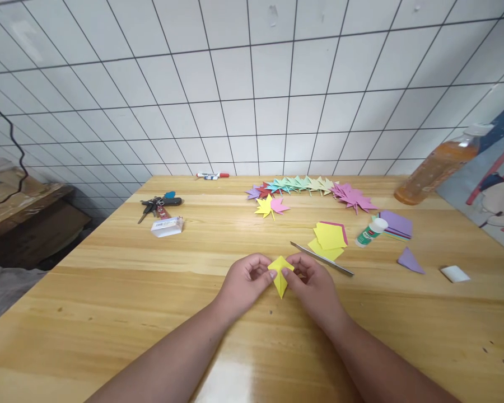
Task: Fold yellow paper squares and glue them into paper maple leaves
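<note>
Between both hands is a folded piece of yellow paper [281, 282], shaped like a kite with its long point toward me. My left hand [248, 279] pinches its left side, thumb on top. On the right side, my right hand [309, 280] grips it the same way, the thumb pressing near the centre crease. Fingers under the paper are partly hidden. Just beyond my right hand lies a thin metal blade-like strip [321, 259], against yellow paper sheets [330, 235] with a pink edge showing beneath.
Folded paper leaves [298, 184] in several colours line the back, with a yellow leaf [269, 206] in front. To the right are a glue stick [371, 232], purple paper [397, 223], an eraser-like white block [455, 273] and a bottle [439, 168]. Keys [157, 206], a small box [167, 226] and markers [212, 176] lie left.
</note>
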{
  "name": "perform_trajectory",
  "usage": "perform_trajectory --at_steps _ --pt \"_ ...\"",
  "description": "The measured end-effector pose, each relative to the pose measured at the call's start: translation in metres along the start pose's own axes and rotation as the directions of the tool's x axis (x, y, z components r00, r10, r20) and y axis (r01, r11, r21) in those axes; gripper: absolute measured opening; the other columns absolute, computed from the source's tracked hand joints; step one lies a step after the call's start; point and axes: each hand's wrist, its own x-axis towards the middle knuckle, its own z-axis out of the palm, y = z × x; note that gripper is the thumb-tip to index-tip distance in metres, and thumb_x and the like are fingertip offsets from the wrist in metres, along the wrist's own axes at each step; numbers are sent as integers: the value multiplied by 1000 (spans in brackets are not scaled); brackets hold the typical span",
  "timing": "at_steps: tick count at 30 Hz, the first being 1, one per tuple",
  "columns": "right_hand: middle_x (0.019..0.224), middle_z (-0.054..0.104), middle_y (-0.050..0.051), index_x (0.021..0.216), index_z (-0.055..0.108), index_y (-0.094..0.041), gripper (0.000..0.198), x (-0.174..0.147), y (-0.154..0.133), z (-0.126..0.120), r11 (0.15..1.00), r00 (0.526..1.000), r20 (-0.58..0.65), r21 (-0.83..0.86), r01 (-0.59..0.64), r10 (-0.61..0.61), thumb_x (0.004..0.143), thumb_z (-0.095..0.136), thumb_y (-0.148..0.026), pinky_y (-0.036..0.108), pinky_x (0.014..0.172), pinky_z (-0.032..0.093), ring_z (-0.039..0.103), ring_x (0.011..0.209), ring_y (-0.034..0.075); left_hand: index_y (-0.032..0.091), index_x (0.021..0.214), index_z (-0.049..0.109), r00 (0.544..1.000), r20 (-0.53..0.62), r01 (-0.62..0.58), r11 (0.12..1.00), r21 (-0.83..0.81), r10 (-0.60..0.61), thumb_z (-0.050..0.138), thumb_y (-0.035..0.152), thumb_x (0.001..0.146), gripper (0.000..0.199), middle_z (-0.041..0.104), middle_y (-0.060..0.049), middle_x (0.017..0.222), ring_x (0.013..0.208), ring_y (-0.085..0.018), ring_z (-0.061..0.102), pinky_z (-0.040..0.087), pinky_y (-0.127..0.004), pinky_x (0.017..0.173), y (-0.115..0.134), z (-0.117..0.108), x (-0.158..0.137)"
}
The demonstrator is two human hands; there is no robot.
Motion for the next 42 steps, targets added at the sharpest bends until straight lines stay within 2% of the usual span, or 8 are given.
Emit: perform_trajectory --at_steps 5,11,20,28,33,36,39,42 --pt "71 60 1 78 58 -20 16 0 -2 0 1000 1000 17 -13 -1 1 74 58 -35 24 55 44 53 62 14 15 79 58 1000 -22 -10 999 -36 9 65 32 71 20 56 2 63 59 -10 51 41 -21 59 0 0 1" --pt "62 48 -4 88 56 -22 17 0 5 -2 996 998 56 84 -26 21 76 57 -32 23 53 41 48 58 12 15 80 59 999 -28 -27 999 -34 26 63 29 73 17 57 0 68 63 -10 52 41 -21 62 0 -2 0" --pt "73 52 -2 84 57 -21 9 0 11 -2 974 988 139 225 27 -60 81 52 -29 23 57 41 47 63 11 15 79 62 997 5 -71 996 -50 71 61 23 74 9 60 -1 71 68 -12 53 40 -23 67 1 -4 1" --pt "63 48 -3 71 55 -19 15 0 8 -1 973 989 147 230 -36 2 79 55 -32 23 56 39 45 58 11 17 91 59 999 47 -15 985 -172 23 49 39 83 26 59 -2 77 68 -14 52 41 -25 64 2 -8 -1" --pt "63 48 -3 69 57 -18 15 -1 8 -2 992 992 122 124 6 -21 79 54 -29 23 58 38 45 60 10 15 65 53 999 53 3 997 76 -7 49 43 83 34 46 2 59 58 -11 43 34 -22 56 0 -5 2" --pt "70 52 -2 81 57 -20 11 -1 6 -2 982 994 109 189 -11 -10 80 54 -31 23 59 42 50 64 12 16 64 51 1000 18 -9 983 183 6 51 41 81 31 43 4 57 57 -10 40 33 -21 55 -2 -5 3" --pt "83 57 0 112 47 -26 33 -1 3 -2 945 994 83 314 -87 64 81 53 -36 27 63 49 56 73 15 16 67 54 997 -42 -44 964 263 57 50 40 82 28 48 3 60 58 -10 42 34 -21 55 -4 -5 2" --pt "88 58 2 110 50 -24 34 -1 2 -3 946 990 92 298 -130 107 81 52 -43 30 67 51 57 79 17 17 71 57 993 -56 -80 937 339 105 49 39 83 26 53 3 62 58 -10 45 35 -21 55 -3 -5 0"
